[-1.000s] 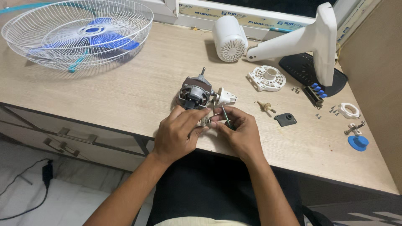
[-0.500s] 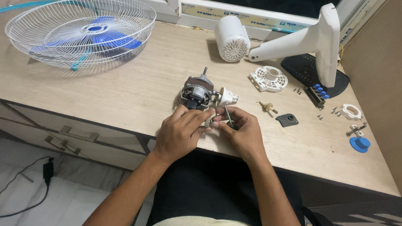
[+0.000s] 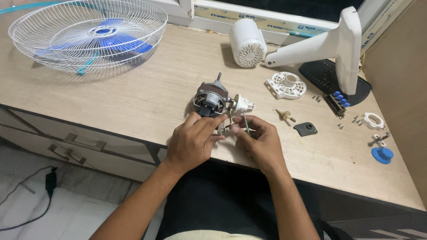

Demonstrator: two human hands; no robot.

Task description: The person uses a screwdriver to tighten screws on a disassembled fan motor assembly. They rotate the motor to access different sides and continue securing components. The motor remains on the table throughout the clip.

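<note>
Both hands busy at the fan motor on the desk.
Left hand pinches a small part beside it; right hand grips a thin screwdriver.

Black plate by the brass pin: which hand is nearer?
Right. The right hand sits just left of the black plate, apart from it. The left hand is farther left, beyond the right hand, by the motor.

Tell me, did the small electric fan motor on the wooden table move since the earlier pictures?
No. The small electric fan motor lies in the same spot relative to the round white plastic grille piece; only the camera shifted slightly.
</note>
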